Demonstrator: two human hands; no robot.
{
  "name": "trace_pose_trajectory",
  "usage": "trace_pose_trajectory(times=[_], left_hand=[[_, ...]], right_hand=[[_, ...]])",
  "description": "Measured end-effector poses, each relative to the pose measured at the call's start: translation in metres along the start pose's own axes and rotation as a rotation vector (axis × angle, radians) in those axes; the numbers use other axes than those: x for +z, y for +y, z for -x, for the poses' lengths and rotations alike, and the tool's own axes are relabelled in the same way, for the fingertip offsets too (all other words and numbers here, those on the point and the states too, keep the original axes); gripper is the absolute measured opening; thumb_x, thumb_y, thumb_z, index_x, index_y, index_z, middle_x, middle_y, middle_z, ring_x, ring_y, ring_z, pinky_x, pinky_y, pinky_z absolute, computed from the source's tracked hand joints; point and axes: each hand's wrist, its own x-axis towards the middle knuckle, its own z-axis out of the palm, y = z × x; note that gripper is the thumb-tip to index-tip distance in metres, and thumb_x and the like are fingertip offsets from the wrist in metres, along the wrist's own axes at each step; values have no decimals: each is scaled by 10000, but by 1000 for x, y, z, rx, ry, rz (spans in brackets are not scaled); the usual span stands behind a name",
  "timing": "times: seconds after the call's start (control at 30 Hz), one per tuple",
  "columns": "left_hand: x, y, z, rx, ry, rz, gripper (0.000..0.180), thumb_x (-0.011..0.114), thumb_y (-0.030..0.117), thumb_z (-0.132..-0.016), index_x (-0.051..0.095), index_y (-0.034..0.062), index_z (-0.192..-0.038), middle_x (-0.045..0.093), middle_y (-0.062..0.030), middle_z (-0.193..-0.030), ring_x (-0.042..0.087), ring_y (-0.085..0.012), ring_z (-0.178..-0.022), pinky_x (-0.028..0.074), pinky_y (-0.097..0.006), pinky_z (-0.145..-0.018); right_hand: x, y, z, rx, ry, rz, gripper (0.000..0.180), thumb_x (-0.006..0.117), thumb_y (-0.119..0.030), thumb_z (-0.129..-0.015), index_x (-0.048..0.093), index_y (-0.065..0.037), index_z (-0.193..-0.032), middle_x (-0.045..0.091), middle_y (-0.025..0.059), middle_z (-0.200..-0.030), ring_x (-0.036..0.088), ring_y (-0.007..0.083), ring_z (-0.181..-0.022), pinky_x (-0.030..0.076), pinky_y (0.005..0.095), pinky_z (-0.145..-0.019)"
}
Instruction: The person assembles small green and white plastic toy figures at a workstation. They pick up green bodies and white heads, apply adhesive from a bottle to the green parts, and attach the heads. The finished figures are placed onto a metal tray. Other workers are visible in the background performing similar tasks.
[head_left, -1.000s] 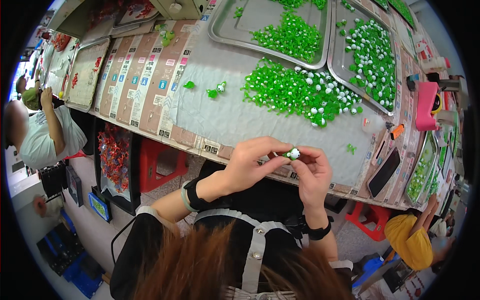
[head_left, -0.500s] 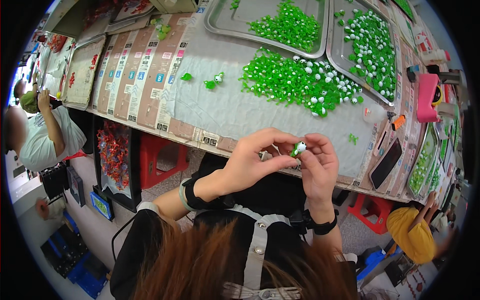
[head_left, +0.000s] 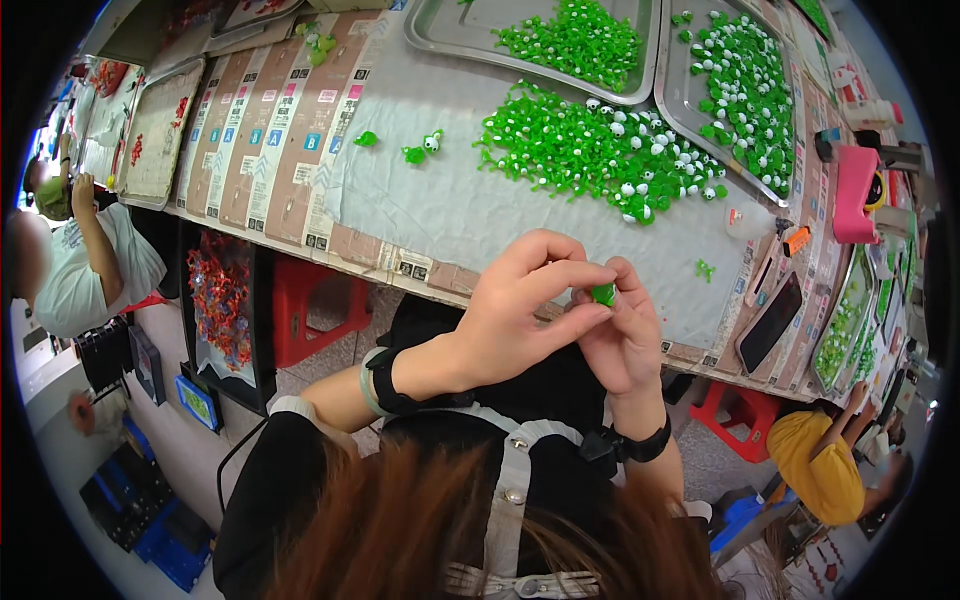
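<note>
A small green plastic toy piece [head_left: 603,294] is pinched in front of me, above the near edge of the table. Thumb and index finger of my left hand [head_left: 525,312] close on it from the left. My right hand [head_left: 622,335] grips it from the other side, its fingers curled and partly hidden. Only the piece's green side shows. Beyond my hands lies a heap of green figures [head_left: 545,140], with black-and-white ball-shaped heads [head_left: 650,165] at its right side. A single green figure [head_left: 705,270] lies to the right, and a few green pieces [head_left: 415,154] lie to the left.
Two metal trays [head_left: 440,35] at the back hold more green pieces. A phone [head_left: 770,322], an orange-ended tool [head_left: 796,241] and a pink tape dispenser [head_left: 855,195] are at the right. Red stools [head_left: 315,310] stand below the table. Other people sit at both sides.
The piece between my fingers has turned from its black-and-white side to green. My hands have shifted slightly up the picture, and the view has moved a little.
</note>
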Motion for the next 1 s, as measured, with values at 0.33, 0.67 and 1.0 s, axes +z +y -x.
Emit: trace_pose_trajectory(times=[0.33, 0.67, 1.0], left_hand=[[2, 4, 0, -7, 27, -13, 294, 681, 64, -597, 578, 47, -872, 507, -86, -814, 503, -190, -735, 409, -268, -635], [-2, 4, -1, -78, -47, 135, 178, 643, 13, -629, 575, 39, -791, 518, -81, -783, 503, -177, -732, 397, -262, -640], [3, 3, 1, -224, -6, 403, 99, 603, 14, -683, 545, 10, -764, 544, -73, -765, 521, -174, -734, 414, -271, -653]], right_hand=[[1, 6, 2, 30, 68, -89, 214, 494, -54, -786, 481, -25, -997, 523, 86, -919, 492, 171, -844, 413, 291, -766], [18, 3, 7, -158, 254, 231, 169, 488, 10, -761, 499, 9, -929, 541, 95, -888, 529, 155, -801, 436, 277, -722], [29, 1, 10, -280, 203, 283, 159, 499, 34, -751, 504, 20, -909, 538, 93, -895, 520, 134, -812, 414, 245, -727]])
